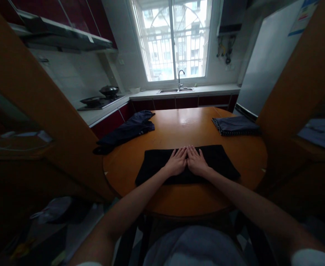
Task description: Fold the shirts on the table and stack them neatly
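Observation:
A black folded cloth, perhaps a garment (218, 162), lies flat across the near half of the round wooden table (184, 201). My left hand (177, 162) rests palm down on its middle, fingers stretched toward the far edge. Beside it my right hand (197, 161) lies flat in the same way, and the two hands touch or nearly touch at the index fingers. Neither hand grips anything. The exact kind of garment cannot be made out.
Dark blue clothing (129, 129) hangs over the table's left edge. A folded grey-blue stack of cloth (236, 125) sits at the right. Beyond are a counter with a sink (176, 90), a stove with pans (108, 90), and a fridge (270, 59). Wooden frames flank the table.

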`<state>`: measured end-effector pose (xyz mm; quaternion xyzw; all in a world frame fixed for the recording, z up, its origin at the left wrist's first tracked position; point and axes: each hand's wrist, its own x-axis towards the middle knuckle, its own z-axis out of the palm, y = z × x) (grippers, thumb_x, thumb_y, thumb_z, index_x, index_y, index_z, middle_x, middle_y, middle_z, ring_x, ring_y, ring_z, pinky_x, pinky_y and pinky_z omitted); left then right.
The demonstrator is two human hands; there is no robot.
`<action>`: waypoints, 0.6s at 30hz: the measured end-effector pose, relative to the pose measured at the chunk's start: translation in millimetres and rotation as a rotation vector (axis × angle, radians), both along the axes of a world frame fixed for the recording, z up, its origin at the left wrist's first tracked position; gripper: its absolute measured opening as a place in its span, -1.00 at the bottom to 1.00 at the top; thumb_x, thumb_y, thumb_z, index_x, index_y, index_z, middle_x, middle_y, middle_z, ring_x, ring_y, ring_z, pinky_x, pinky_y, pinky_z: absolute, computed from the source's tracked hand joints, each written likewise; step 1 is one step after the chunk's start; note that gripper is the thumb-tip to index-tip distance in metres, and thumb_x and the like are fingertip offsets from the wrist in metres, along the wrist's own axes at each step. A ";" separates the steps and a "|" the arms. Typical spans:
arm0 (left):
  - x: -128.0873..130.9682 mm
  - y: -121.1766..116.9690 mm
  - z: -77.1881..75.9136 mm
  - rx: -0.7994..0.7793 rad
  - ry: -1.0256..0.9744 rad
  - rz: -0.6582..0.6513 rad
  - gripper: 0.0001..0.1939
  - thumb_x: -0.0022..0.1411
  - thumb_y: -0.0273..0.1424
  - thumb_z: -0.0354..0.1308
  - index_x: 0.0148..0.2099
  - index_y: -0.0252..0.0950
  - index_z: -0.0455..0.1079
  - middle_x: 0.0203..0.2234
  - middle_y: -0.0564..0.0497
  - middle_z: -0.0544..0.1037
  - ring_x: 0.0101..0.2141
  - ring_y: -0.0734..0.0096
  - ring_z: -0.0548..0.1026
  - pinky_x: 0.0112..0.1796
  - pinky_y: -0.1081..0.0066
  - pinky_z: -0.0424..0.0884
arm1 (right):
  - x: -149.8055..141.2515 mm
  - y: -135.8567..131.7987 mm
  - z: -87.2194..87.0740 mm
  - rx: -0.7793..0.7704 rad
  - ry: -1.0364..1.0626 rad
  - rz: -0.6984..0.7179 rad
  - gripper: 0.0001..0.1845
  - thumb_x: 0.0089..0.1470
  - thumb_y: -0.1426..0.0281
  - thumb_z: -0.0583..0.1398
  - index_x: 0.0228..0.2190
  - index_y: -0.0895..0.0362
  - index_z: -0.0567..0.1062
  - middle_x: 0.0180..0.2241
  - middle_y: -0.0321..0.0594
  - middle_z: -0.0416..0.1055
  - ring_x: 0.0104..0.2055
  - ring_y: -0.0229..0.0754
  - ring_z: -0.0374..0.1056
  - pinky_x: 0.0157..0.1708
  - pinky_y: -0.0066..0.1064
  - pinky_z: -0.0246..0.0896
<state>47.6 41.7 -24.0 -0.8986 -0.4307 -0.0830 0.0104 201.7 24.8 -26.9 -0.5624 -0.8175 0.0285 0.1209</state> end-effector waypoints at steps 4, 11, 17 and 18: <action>-5.3 -4.5 -1.2 -0.006 -0.013 0.027 -0.37 0.47 -0.30 -0.24 0.49 -0.40 -0.07 0.44 -0.22 -0.02 0.43 0.14 -0.09 0.36 0.03 -0.14 | 7.8 -3.3 0.8 -0.021 0.024 -0.043 -0.27 0.28 0.32 -0.07 0.41 0.23 -0.01 0.46 0.04 -0.18 0.50 0.08 -0.31 0.39 0.15 -0.41; -3.4 -5.7 -0.7 -0.028 -0.060 0.041 -0.29 0.46 -0.06 -0.14 0.50 -0.29 -0.05 0.45 -0.19 -0.05 0.43 0.07 -0.12 0.36 0.02 -0.16 | 41.8 -3.0 -1.5 -0.103 0.047 -0.245 -0.11 0.30 -0.01 -0.04 0.41 0.34 -0.03 0.45 0.20 -0.22 0.49 0.14 -0.30 0.38 0.10 -0.39; -1.8 -10.7 10.0 -0.087 -0.038 0.047 -0.24 0.42 0.05 -0.11 0.50 -0.21 -0.04 0.47 -0.15 -0.13 0.44 -0.02 -0.18 0.36 -0.02 -0.22 | 86.3 -5.9 -6.8 -0.134 0.000 -0.369 -0.12 0.32 -0.07 -0.13 0.41 0.27 0.01 0.46 0.09 -0.25 0.50 0.09 -0.35 0.38 0.12 -0.41; -1.3 -12.7 12.5 -0.102 -0.032 0.049 -0.24 0.42 0.06 -0.11 0.50 -0.18 -0.05 0.48 -0.13 -0.16 0.44 -0.03 -0.19 0.36 -0.03 -0.22 | 88.6 -6.6 -6.1 -0.140 -0.014 -0.396 -0.12 0.32 -0.06 -0.14 0.41 0.28 0.01 0.47 0.09 -0.26 0.50 0.09 -0.35 0.38 0.10 -0.38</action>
